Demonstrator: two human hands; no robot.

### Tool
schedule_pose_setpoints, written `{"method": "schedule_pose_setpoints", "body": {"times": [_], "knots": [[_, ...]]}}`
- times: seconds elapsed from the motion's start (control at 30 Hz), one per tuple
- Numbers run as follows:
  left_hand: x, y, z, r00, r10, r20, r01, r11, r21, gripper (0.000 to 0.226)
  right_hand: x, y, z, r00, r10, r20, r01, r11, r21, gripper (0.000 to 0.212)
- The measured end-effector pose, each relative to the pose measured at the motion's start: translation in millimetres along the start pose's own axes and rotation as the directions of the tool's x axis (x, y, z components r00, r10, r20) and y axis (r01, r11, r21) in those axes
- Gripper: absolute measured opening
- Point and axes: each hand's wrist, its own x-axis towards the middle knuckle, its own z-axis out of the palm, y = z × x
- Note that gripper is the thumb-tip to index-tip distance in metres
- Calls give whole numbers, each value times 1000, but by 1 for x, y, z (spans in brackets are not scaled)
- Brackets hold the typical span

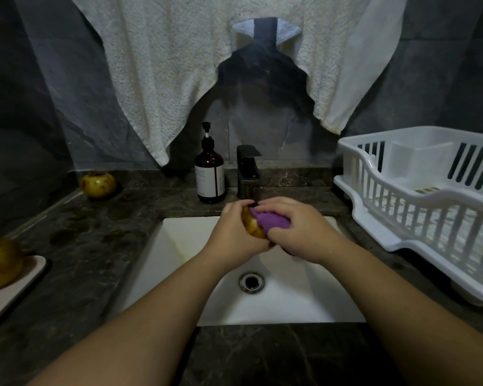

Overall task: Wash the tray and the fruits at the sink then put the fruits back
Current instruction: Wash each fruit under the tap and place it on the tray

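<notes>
While gripped: three fruits (252,223), one tray (14,285).

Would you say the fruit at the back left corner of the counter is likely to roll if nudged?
Probably: the fruit looks round, so a nudge could roll it. Its flattish top suggests it may settle again. It looks firm, not floppy.

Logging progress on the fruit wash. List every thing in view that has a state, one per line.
Left hand: grips a fruit over the sink.
Right hand: presses a purple cloth onto that fruit.
Held fruit: being scrubbed.
Purple cloth: bunched against the fruit.
Tap: no stream visible; hands hide the spout.
Sink: drain open, no standing water.
Corner fruit: on the counter.
Tray: on the counter, one fruit on it.
Drying rack: nothing visible inside.
</notes>
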Motion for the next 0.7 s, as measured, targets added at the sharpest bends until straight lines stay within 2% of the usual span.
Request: {"method": "schedule_pose_setpoints", "body": {"times": [0.03,0.13,0.23,0.33,0.4,0.47,0.53,0.6,0.7], "knots": [[1,-1,-2,1000,-14,-15,14,1000,-16,100,0,-1,0,1000,-20,5,19,1000,9,53],[-1,-2,1,1000,-18,21,19,999,-27,100,3,0,-2,997,71,-30,-69,995,70,42],[0,-3,8,999,-27,25,28,999,-17,102,2,0,-1,998,58,0,-58,998,-2,48],[2,-4,5,998,-56,-28,53,995,-79,103,-1,-4,-4,998,-10,68,7,999,43,54],[1,-4,2,997,-77,-32,72,988,-133,104,-1,-3,-9,996,87,36,-92,984,155,61],[-1,1,2,996,-78,-43,70,985,-159,102,1,-4,-17,977,210,29,-211,946,246,60],[0,5,5,996,-76,-43,68,985,-156,99,4,-6,-29,967,244,69,-252,950,185,45],[1,9,9,997,-73,-26,68,987,-146,96,8,-8,-47,969,224,101,-227,973,27,29],[4,19,15,998,-51,28,54,988,-143,93,17,-6,-78,977,192,89,-174,968,-182,24]]}}
